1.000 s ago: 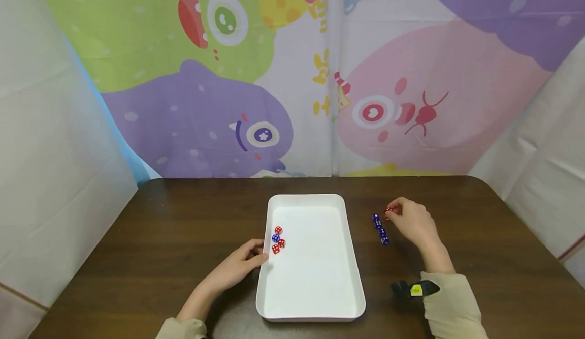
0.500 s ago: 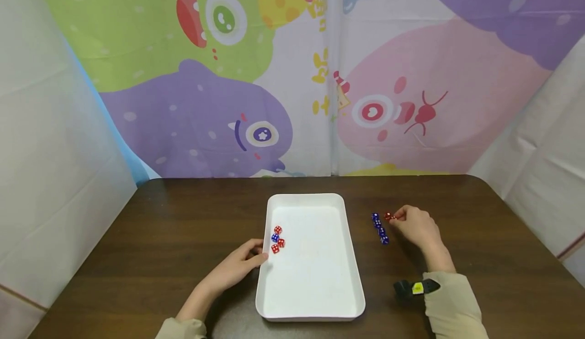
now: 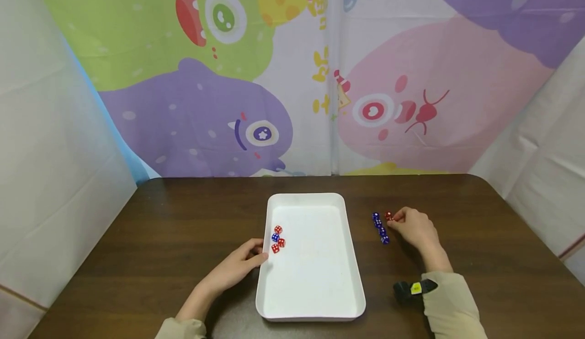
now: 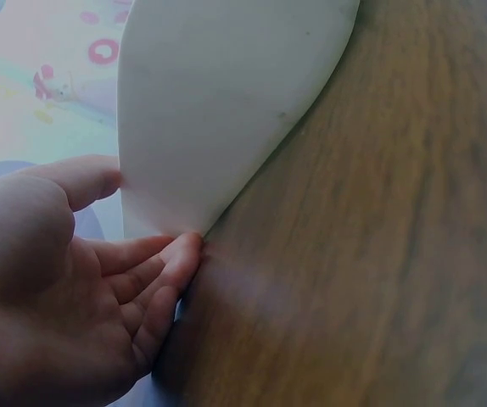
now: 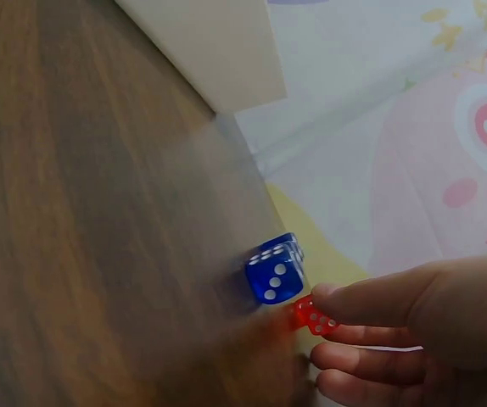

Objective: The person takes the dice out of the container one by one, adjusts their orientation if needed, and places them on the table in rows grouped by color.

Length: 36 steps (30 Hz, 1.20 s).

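Note:
My right hand [image 3: 417,228] pinches a red die [image 5: 320,321] between thumb and fingers, low over the table. Another red die [image 3: 388,215] lies right at its fingertips. Just left of them, several blue dice [image 3: 379,223] form a slightly slanted row; in the right wrist view the nearest blue die [image 5: 275,280] turns three white pips to the camera. My left hand [image 3: 237,266] holds the left side of a white tray [image 3: 315,306], thumb at the rim and fingers against the lower wall [image 4: 201,153]. Inside, near that side, sit three red dice [image 3: 281,243] and one blue die [image 3: 275,237].
The dark wooden table [image 3: 183,212] carries everything. A cartoon-printed curtain [image 3: 311,125] hangs behind its far edge, with white cloth on both sides. A black strap with a yellow label [image 3: 416,288] sits at the right sleeve.
My right hand came slightly toward the front and right with a red die, then shifted back a little left to beside the other red die. My left hand and the tray have stayed put.

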Tool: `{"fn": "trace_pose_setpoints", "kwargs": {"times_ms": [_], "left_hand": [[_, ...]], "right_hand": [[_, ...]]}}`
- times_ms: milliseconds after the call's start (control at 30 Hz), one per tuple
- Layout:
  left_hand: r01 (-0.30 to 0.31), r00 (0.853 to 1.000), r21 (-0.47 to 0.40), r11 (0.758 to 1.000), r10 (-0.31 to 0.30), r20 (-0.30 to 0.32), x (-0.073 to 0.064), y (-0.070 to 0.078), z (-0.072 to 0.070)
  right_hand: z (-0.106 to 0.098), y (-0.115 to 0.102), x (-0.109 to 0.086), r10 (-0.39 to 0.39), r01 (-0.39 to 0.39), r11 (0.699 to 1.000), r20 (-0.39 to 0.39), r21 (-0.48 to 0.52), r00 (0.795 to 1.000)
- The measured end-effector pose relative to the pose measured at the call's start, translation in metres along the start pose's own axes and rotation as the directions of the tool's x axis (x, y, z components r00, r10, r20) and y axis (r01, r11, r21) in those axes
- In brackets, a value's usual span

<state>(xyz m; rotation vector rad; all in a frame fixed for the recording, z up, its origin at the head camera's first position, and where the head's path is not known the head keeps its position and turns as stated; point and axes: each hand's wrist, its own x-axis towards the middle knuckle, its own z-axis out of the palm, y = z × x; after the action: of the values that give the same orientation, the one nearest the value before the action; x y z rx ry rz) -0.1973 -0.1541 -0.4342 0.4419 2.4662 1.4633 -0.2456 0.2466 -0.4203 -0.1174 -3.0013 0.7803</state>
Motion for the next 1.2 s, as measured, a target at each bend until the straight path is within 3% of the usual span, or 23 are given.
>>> {"fn": "trace_pose_setpoints", "kwargs": {"times_ms": [933, 1067, 1200], "left_hand": [[-0.002, 1.0, 0.014, 1.0, 0.002, 0.006, -0.002, -0.007, 0.0], [-0.006, 1.0, 0.014, 1.0, 0.006, 0.009, -0.002, -0.006, -0.001], [-0.023, 1.0, 0.013, 1.0, 0.023, 0.021, -0.001, -0.005, -0.002]], "right_hand": [[0.005, -0.003, 0.0, 0.004, -0.004, 1.0, -0.012, -0.002, 1.0], [0.0, -0.007, -0.001, 0.011, -0.01, 1.0, -0.099, 0.012, 0.995], [-0.004, -0.014, -0.004, 0.012, -0.004, 0.999, -0.243, 0.034, 0.97]]}}
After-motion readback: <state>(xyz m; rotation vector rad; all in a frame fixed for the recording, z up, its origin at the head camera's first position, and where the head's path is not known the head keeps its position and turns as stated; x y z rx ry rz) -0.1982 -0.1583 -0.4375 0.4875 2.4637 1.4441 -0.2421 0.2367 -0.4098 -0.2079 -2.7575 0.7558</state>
